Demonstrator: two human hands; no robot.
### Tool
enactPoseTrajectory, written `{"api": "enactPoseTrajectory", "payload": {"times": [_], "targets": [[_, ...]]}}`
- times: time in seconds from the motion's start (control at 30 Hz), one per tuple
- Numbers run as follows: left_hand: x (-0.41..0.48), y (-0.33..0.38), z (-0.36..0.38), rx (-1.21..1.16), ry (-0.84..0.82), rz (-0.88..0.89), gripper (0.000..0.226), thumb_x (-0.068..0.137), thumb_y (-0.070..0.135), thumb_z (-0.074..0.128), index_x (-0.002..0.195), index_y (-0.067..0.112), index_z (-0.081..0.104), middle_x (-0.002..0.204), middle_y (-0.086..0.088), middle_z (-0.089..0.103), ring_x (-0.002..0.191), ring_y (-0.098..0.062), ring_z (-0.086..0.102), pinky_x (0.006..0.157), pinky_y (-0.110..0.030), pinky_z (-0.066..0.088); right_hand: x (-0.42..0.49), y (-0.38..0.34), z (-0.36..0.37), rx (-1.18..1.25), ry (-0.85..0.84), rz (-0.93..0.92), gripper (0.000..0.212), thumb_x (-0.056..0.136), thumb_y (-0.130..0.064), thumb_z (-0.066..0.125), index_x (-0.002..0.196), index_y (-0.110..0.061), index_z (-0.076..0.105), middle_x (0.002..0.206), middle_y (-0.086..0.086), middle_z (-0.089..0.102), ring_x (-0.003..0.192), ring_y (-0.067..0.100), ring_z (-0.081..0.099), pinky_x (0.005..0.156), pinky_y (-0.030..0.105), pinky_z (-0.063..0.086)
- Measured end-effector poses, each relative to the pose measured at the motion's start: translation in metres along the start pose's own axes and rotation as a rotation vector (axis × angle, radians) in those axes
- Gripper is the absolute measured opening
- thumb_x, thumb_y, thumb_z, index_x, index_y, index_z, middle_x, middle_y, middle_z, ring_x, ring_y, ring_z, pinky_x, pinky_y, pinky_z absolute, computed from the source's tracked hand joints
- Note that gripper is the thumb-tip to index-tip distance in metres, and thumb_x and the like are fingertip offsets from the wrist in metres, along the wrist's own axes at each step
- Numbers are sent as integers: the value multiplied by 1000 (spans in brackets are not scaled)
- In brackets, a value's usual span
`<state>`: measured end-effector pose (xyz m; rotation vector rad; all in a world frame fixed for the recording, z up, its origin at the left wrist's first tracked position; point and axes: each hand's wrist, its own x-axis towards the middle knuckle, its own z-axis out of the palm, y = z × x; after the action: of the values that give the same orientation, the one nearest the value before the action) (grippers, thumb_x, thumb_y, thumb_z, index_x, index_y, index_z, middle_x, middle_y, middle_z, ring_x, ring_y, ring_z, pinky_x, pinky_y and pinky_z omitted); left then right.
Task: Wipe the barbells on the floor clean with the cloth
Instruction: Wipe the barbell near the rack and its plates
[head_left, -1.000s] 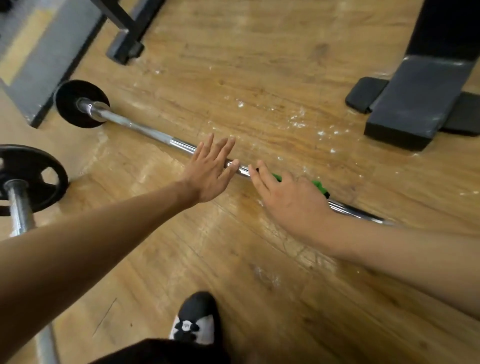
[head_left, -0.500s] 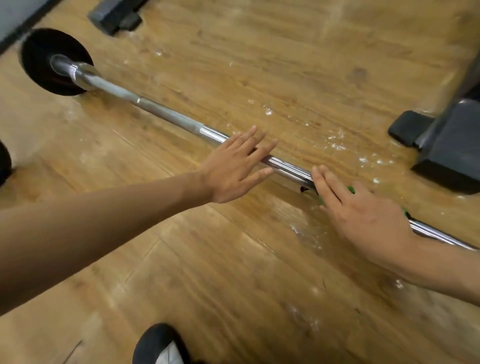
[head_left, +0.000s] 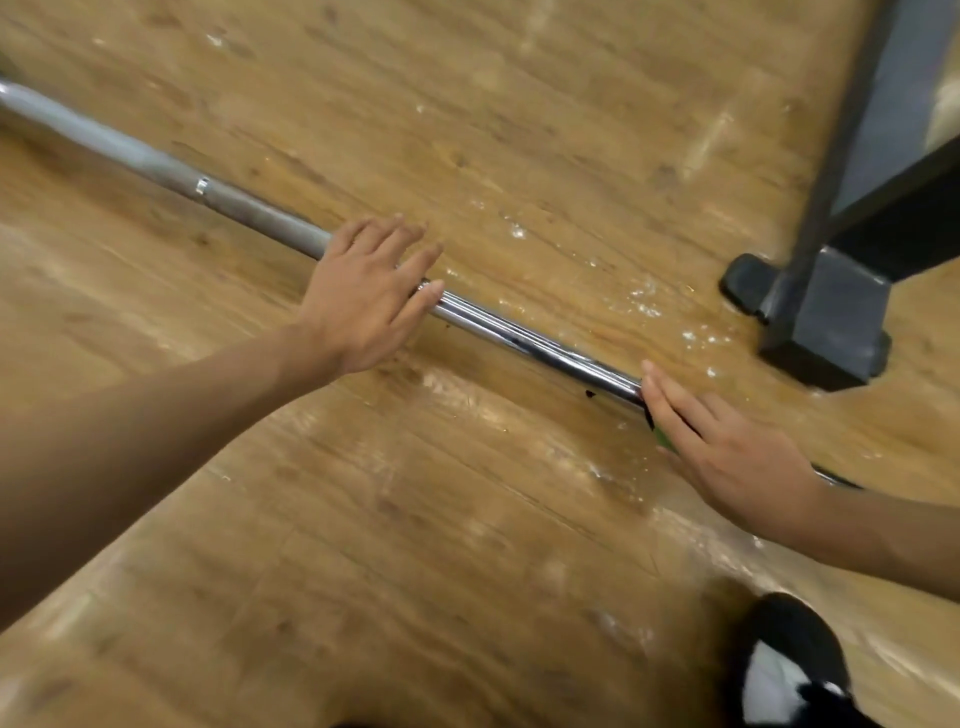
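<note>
Lying flat on the wood floor (head_left: 363, 571): the barbell (head_left: 519, 338), slanting from far left down to near right.

Holding the bar steady with the left hand (head_left: 363, 306), most likely, to stop it rolling. Pressing down lightly should be enough. Reaching out long and low with the arm, laying the palm on top of the bar, fingers straight and a little spread, not wrapping round it.

Wiping with the right hand (head_left: 727, 457) further right, by the look of it. Doing it well probably means pushing down hard, sliding slowly along the shiny part toward the left hand, and rubbing off the dark speck (head_left: 589, 394) by the fingertips. Pressing flat on the bar, fingers straight and close together, hiding the green cloth (head_left: 664, 439) but for a tiny bit.

Standing just behind, far right: a black stand foot (head_left: 826, 332).
</note>
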<state>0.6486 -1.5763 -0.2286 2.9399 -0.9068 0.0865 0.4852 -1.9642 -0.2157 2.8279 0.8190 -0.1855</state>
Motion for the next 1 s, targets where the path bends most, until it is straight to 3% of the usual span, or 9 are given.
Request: {"api": "enactPoseTrajectory", "payload": {"times": [0.17, 0.4, 0.57, 0.67, 0.77, 0.83, 0.9, 1.0], "targets": [[2, 5, 14, -28, 75, -23, 65, 110, 51, 20, 150, 10, 52, 153, -16, 52, 150, -36, 39, 122, -50, 23, 42, -6, 2, 16, 38, -173, 62, 114, -31, 28, 164, -2, 7, 171, 20, 12, 110, 40, 59, 71, 51, 61], [1, -2, 10, -63, 4, -11, 65, 110, 49, 21, 158, 12, 43, 165, -17, 38, 158, -34, 23, 128, -46, 12, 141, -35, -12, 74, 141, -333, 62, 112, -32, 31, 162, 0, 15, 172, 20, 11, 102, 39, 60, 71, 47, 60], [-8, -19, 0, -56, -45, -261, 73, 105, 50, 5, 163, 16, 34, 172, -13, 22, 162, -29, 6, 128, -40, -6, 185, -56, -15, 176, 140, -302, 67, 106, -44, 9, 163, -8, 5, 173, 10, 2, 103, 40, 58, 71, 55, 59], [-8, -18, -4, -28, -128, -270, 76, 102, 51, 1, 164, 17, 29, 172, -10, 22, 162, -28, 2, 128, -42, -7, 151, -38, -11, 239, 116, -313, 64, 109, -36, 18, 165, -8, 10, 174, 10, 6, 108, 42, 61, 77, 53, 60], [-8, -18, -7, -5, -166, -241, 75, 103, 49, 2, 163, 15, 33, 171, -12, 26, 162, -32, 3, 128, -44, -5, 88, -10, -6, 270, 147, -296, 62, 105, -14, 42, 163, -4, 21, 172, 13, 19, 96, 38, 61, 71, 49, 61], [-12, -18, -5, 13, -139, -224, 72, 106, 47, 5, 160, 13, 37, 170, -15, 28, 162, -34, 4, 128, -45, -4, 55, 1, -3, 222, 134, -276, 79, 90, -3, 57, 162, -3, 24, 171, 14, 22, 89, 33, 56, 57, 42, 58], [-16, -17, -3, 3, -104, -243, 69, 108, 47, 7, 160, 13, 36, 172, -14, 22, 162, -33, 0, 129, -46, -5, 48, 3, 0, 167, 77, -282, 96, 77, 7, 61, 163, -3, 19, 172, 14, 14, 96, 36, 56, 50, 41, 55], [-17, -9, 1, -36, -70, -278, 67, 109, 46, 8, 161, 14, 34, 174, -11, 14, 162, -31, -5, 130, -49, -4, 92, -17, -4, 109, 155, -347, 91, 83, -6, 72, 160, 3, 25, 171, 21, 13, 119, 39, 47, 72, 46, 62]]}}
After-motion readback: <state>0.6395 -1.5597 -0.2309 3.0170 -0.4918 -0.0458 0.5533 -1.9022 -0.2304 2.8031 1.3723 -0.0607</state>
